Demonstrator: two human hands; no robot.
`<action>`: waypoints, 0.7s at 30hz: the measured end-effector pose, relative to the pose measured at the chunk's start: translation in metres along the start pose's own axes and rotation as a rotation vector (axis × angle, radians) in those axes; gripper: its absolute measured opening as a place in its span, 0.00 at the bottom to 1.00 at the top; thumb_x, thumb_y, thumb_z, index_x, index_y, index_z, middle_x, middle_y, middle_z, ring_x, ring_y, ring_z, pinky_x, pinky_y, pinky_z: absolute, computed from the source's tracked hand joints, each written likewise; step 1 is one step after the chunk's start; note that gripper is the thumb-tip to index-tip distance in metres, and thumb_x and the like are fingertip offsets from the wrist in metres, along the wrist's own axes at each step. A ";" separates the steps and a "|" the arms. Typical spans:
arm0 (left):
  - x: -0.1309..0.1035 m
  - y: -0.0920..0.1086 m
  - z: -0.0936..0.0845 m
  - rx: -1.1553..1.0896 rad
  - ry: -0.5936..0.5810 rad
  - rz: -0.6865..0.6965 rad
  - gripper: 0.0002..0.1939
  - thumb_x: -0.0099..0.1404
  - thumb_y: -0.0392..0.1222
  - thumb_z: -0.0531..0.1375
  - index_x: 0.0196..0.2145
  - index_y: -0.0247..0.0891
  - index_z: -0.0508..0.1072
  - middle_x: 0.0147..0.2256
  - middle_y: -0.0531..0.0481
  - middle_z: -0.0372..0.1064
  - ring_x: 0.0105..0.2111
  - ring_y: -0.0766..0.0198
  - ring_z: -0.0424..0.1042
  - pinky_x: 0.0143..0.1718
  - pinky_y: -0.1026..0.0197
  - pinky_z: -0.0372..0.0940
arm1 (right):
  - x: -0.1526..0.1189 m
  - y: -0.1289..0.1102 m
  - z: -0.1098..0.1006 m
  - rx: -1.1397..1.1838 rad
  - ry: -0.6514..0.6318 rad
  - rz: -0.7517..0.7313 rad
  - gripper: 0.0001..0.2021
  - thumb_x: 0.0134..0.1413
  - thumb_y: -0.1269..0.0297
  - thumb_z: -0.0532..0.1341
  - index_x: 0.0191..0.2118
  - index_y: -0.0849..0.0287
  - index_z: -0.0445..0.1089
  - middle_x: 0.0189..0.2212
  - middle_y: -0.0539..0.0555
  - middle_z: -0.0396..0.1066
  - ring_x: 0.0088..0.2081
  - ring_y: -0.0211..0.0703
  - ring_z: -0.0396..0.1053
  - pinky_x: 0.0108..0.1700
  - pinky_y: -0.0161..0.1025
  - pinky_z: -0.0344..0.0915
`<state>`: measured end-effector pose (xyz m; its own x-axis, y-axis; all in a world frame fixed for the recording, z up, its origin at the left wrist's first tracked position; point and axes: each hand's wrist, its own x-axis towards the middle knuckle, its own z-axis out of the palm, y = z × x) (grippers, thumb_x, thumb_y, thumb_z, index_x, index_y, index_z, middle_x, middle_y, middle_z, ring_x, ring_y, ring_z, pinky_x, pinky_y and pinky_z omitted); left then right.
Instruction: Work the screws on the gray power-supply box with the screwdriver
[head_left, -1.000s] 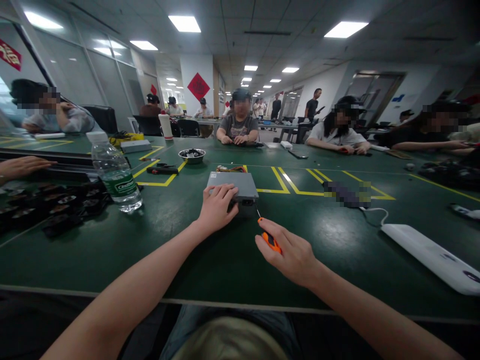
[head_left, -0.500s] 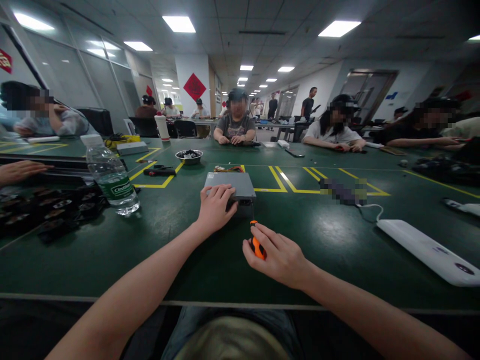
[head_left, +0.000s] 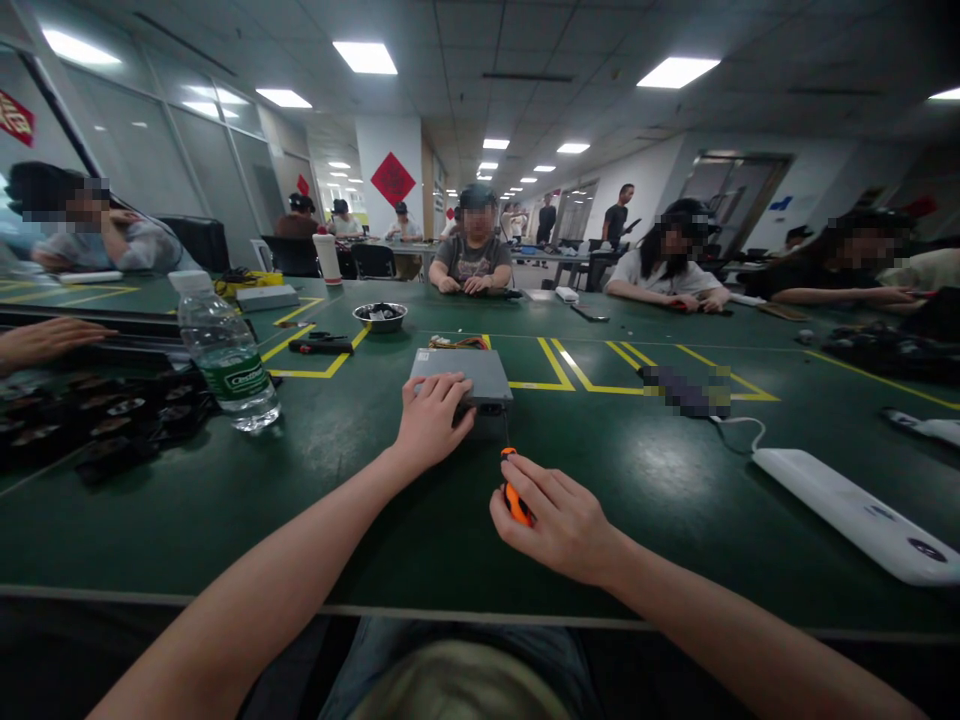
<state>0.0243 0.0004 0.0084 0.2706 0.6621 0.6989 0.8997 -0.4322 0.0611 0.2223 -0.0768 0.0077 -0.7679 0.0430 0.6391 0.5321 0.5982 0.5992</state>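
A grey metal computer power supply (head_left: 487, 372) lies on the green table in front of me, its bundle of coloured wires (head_left: 459, 342) at the far side. My left hand (head_left: 433, 420) holds it, fingers over the top and thumb at the near side. In my right hand (head_left: 559, 515) is a screwdriver with an orange and black handle (head_left: 516, 492). Its thin shaft points away from me to the near right corner of the power supply. Whether the tip sits in a screw is too small to tell.
To the left stand a water bottle (head_left: 229, 365) and a heap of black parts (head_left: 112, 415). Farther back are a black tool (head_left: 321, 344) and a metal bowl (head_left: 380, 318) of small parts. A white power bank (head_left: 855, 510) lies right. A co-worker's hand (head_left: 52, 342) reaches in at left.
The view has tipped slightly. My right hand and the screwdriver have shifted very slightly toward me and to the right. My left hand keeps its place on the power supply.
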 end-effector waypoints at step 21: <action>-0.002 0.008 -0.013 0.055 -0.043 0.076 0.20 0.63 0.41 0.51 0.53 0.38 0.61 0.57 0.40 0.56 0.58 0.52 0.53 0.57 0.45 0.45 | -0.006 0.015 -0.002 0.065 0.119 0.088 0.07 0.48 0.75 0.60 0.34 0.58 0.66 0.37 0.57 0.73 0.42 0.42 0.71 0.38 0.34 0.68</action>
<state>0.0268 -0.0124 0.0167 0.3520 0.6552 0.6684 0.8932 -0.4487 -0.0305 0.2361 -0.0694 0.0139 -0.6694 0.0050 0.7429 0.5687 0.6469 0.5081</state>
